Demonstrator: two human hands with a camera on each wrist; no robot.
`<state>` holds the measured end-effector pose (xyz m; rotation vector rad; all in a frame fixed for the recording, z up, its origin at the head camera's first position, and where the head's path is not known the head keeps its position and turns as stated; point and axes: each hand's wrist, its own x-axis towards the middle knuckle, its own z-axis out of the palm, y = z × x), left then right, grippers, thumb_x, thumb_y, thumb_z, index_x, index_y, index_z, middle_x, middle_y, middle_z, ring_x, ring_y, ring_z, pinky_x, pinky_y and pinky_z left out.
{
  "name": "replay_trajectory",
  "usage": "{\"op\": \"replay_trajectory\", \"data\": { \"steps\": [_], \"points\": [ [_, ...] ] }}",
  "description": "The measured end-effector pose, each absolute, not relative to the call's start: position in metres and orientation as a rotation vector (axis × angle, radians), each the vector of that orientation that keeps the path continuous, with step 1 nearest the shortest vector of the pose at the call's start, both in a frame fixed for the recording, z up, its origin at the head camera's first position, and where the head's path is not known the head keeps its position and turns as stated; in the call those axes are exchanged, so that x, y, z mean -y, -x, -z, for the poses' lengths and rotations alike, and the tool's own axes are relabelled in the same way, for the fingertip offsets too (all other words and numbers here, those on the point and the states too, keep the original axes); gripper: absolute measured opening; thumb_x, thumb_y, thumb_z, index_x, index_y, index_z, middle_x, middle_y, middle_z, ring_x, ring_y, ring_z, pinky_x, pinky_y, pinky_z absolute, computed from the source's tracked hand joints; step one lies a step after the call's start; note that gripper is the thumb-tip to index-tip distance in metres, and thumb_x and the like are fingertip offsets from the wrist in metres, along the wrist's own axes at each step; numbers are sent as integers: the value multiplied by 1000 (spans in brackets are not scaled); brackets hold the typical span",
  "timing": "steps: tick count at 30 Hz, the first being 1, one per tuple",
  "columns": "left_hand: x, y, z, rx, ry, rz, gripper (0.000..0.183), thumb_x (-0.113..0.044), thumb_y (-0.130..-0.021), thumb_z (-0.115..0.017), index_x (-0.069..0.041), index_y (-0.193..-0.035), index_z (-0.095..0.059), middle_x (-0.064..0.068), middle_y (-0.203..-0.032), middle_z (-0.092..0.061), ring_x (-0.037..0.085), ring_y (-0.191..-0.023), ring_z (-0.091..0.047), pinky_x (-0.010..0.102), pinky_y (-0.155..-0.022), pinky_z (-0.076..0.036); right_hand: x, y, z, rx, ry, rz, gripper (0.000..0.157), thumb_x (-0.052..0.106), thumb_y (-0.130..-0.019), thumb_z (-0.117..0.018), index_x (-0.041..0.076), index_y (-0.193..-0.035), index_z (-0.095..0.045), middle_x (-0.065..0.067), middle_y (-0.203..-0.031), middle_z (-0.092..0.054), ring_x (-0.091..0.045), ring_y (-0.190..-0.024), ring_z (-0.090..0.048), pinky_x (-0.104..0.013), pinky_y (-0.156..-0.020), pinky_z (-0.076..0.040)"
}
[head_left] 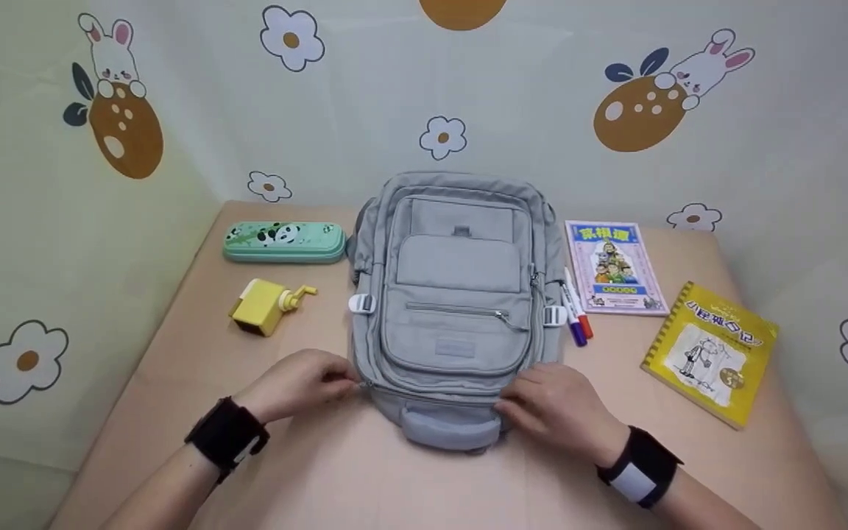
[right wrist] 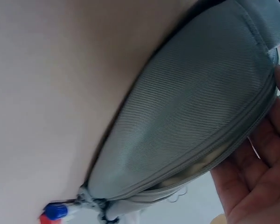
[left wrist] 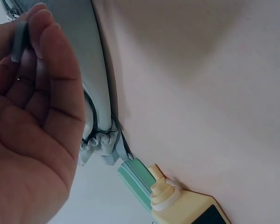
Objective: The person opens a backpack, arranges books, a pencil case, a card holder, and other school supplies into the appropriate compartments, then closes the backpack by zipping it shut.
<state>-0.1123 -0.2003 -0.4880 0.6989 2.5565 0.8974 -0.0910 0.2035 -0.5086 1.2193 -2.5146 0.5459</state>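
A grey backpack [head_left: 457, 261] lies on the table with its top handle [head_left: 450, 428] toward me. At its near left corner my left hand [head_left: 302, 386] pinches a small grey zipper pull [left wrist: 19, 43], seen between thumb and fingers in the left wrist view. My right hand [head_left: 560, 405] holds the bag's edge at the near right corner, thumb on one side and fingers on the other. Along that edge, the right wrist view shows a zipped seam standing partly apart, with a yellowish strip [right wrist: 196, 167] visible inside.
Left of the bag are a green panda pencil case [head_left: 284, 243] and a yellow crank pencil sharpener [head_left: 262, 305]. On its right lie red and blue markers [head_left: 577, 313], a pink-bordered book [head_left: 615, 266] and a yellow book [head_left: 711, 353]. Patterned cloth [head_left: 350, 96] hangs behind.
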Motion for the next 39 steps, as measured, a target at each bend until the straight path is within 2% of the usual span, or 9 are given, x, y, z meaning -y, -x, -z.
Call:
{"op": "replay_trajectory", "data": {
  "steps": [8,10,14,18,28,35,39],
  "points": [
    [198,114,492,-2538,-719,-929,7,-23,-96,-73,-19,-95,-78,-17,-81,-66,5,-71,-57,28,-68,-49,-153,88,480,2710,-1293,-410,32,43,-98,-66,15,-110,-75,4,-98,-71,-17,-90,-65,-38,-79,-53],
    [198,114,493,-2547,-721,-923,8,-26,-96,-73,-20,-95,-78,-17,-81,-66,5,-72,-57,29,-68,-49,-139,86,479,2696,-1325,-367,29,41,-97,-68,15,-108,-75,3,-95,-70,-17,-87,-64,-37,-76,-53],
    [197,114,495,-2568,-724,-912,13,-30,-98,-70,-20,-94,-76,-17,-81,-65,5,-72,-56,30,-69,-49,-119,83,485,2613,-1324,-283,15,32,-93,-73,18,-89,-74,6,-82,-65,-14,-74,-61,-32,-62,-50],
    [196,113,494,-2609,-731,-887,13,-31,-98,-70,-20,-92,-75,-17,-81,-64,5,-72,-56,30,-69,-48,-112,82,492,2550,-1281,-238,16,25,-90,-75,19,-76,-70,8,-74,-63,-13,-67,-59,-30,-56,-48],
    [205,122,493,-2826,-856,-666,8,-24,-97,-71,-21,-91,-67,-15,-81,-59,6,-73,-55,33,-69,-50,-118,79,496,2480,-1314,-333,11,22,-87,-78,21,-78,-72,9,-74,-64,-11,-66,-59,-27,-57,-49],
    [214,149,499,-2920,-723,-647,8,-20,-97,-71,-19,-89,-68,-10,-80,-61,9,-73,-57,37,-73,-51,-121,76,496,2471,-1327,-341,8,22,-89,-77,22,-82,-74,10,-76,-65,-10,-68,-60,-26,-58,-48],
    [212,160,501,-2934,-595,-672,7,-19,-98,-70,-17,-91,-69,-6,-84,-66,15,-79,-63,40,-78,-53,-120,75,497,2474,-1345,-339,7,22,-90,-76,22,-83,-74,10,-77,-66,-10,-69,-60,-25,-59,-48]
  ]
}}
